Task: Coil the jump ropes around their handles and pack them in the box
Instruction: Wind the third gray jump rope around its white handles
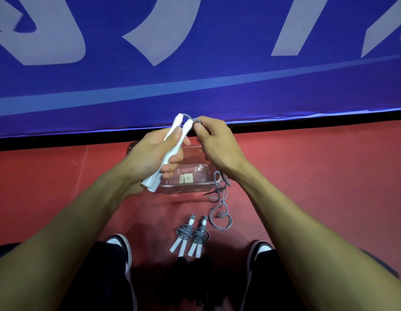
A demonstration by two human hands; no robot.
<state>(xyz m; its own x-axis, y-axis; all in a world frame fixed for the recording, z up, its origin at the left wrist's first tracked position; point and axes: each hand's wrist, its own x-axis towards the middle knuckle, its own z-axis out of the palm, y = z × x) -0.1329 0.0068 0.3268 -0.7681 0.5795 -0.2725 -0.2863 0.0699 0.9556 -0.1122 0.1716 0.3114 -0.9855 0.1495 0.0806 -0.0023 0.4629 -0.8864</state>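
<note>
My left hand (pixel 153 153) grips two white jump-rope handles (pixel 179 131) side by side, tips pointing up and away. My right hand (pixel 214 140) pinches the grey rope (pixel 219 207) close to the handle tips; the rest of that rope hangs down past my wrist and lies in loose loops on the red floor. Below my hands stands a clear plastic box (pixel 188 187), partly hidden by them. On the floor nearer to me lie two coiled jump ropes (pixel 183 234) (pixel 199 236), each with grey rope wound round its white handles.
A blue banner (pixel 195 75) with large pale letters runs across the far side, its black base meeting the red floor (pixel 307 176). My two shoes (pixel 121 245) (pixel 260 250) and dark trousers frame the coiled ropes. A dark object lies between my feet.
</note>
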